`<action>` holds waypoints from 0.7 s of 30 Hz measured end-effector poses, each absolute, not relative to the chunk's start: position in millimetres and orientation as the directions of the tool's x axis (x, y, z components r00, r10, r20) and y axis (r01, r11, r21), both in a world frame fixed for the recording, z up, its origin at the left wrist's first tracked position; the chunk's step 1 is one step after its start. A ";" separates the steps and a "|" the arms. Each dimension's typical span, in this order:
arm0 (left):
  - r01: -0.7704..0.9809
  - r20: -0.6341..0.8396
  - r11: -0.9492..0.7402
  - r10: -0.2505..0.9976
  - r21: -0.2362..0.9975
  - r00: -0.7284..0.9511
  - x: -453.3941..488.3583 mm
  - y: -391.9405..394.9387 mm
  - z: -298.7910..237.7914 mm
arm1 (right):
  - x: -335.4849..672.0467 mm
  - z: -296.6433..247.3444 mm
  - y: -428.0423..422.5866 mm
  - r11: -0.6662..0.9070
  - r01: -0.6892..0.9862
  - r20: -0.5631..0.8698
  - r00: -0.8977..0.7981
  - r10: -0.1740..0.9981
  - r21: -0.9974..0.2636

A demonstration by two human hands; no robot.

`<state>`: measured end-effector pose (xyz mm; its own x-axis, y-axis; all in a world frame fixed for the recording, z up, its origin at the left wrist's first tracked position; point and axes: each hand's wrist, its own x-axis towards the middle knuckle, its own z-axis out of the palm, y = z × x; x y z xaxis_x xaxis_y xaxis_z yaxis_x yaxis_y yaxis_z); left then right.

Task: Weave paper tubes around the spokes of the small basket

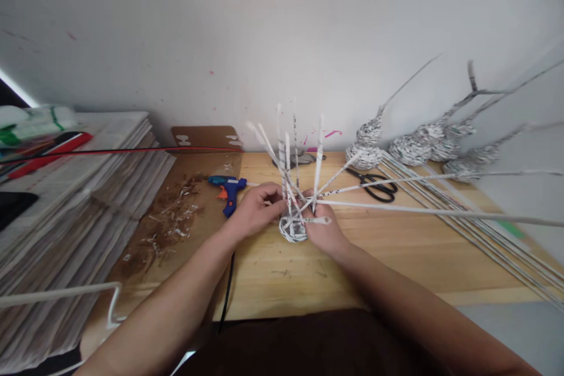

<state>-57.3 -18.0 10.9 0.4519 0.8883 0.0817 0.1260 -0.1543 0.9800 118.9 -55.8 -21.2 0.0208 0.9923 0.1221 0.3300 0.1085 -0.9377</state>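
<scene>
A small round basket [293,230] woven from rolled newspaper tubes rests on the wooden table, its upright tubes sticking up and outward. My left hand [263,207] grips it from the left, thumb and fingers closed around the tubes at its far rim. On the other side my right hand [324,224] curls round the weave, its fingers partly hidden behind the tubes. Long paper tubes [396,208] stretch from the basket toward the right, passing above the table.
A blue glue gun [229,191] lies left of the basket among paper scraps [176,217]. Black scissors [376,185] lie at right, near several woven gourd shapes [365,154] and loose paper tubes [467,235]. Stacked newspapers [79,211] fill the left.
</scene>
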 end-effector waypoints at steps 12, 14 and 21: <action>0.055 0.190 -0.195 0.978 0.979 0.088 -46.2 -29.3 10.1 | 116.6 -18.8 -54.8 0.082 0.166 0.084 0.004 0.996 -0.983; 0.110 0.154 -0.162 0.985 0.981 0.079 -44.4 -27.0 9.6 | 116.4 -20.5 -55.3 0.064 0.171 0.065 0.000 0.998 -0.983; 0.111 0.031 -0.054 0.979 0.992 0.199 -39.3 -25.2 -0.5 | 116.8 -14.7 -59.5 0.181 0.313 0.196 0.017 0.980 -0.932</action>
<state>-39.3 -25.2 -0.5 0.1993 0.9794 0.0311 0.1110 -0.0541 0.9923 116.8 -59.5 -14.7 0.0169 0.9804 0.1965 0.3128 0.1815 -0.9323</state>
